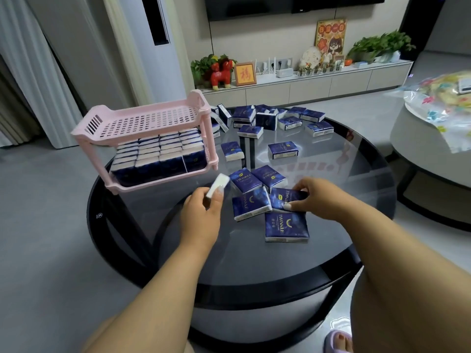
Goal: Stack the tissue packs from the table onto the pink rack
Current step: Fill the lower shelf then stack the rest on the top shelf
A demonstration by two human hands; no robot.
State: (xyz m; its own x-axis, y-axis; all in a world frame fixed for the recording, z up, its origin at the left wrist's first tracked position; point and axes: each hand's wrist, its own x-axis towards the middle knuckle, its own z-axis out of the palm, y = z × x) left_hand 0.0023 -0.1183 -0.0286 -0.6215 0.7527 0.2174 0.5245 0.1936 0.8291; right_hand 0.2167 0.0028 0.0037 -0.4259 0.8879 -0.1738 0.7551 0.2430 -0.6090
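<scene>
The left hand (201,212) pinched one tissue pack (217,188) end-on, its long axis pointing up toward the pink rack (142,128) at the glass table's (344,174) left edge; that hand was the nearer to the rack. The right hand (309,193) gripped another pack (286,198) in the near cluster (thumb on its near edge). Wrappers read "TWINKLE". The lower shelf looked full, the upper one bare.
</scene>
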